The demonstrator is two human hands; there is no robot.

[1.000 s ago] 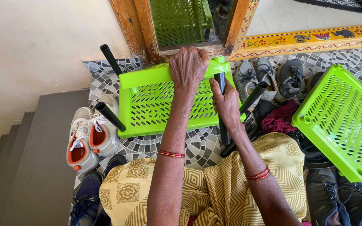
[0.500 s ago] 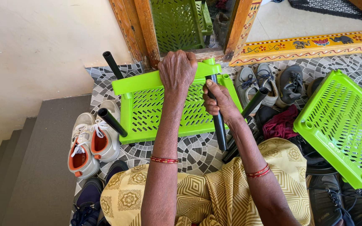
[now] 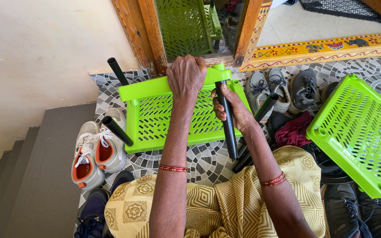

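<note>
Head view, looking down past the knees: the left hand (image 3: pixel 186 75) is closed over the far rim of a bright green perforated shelf (image 3: pixel 164 117) that lies flat on the patterned tile floor (image 3: pixel 199 161), fingers curled over the edge and pressing it down. Just to the right of those fingers, the right hand (image 3: pixel 232 108) is wrapped around a black tube (image 3: pixel 226 119), gripping its upper half; the tube's top end sits at the shelf's far right corner socket, and its lower end points back toward the lap. Three more black tubes stick out of the shelf: two to the left of the left fingers (image 3: pixel 117 70) (image 3: pixel 116 130), one just right of the right fingers (image 3: pixel 265 105).

The tube looks stiff, smooth and light, likely a bit slippery, so a full-fist grip near the socket end seems best. The shelf looks like thin moulded plastic, light and slightly flexible; its solid rim is the sound place to hold, not the slotted panel.

Well right of both hands lies a second green shelf (image 3: pixel 353 128), tilted over shoes (image 3: pixel 281 88). White and orange sneakers (image 3: pixel 95 152) rest left of the left wrist, beside grey stairs (image 3: pixel 23 176).
</note>
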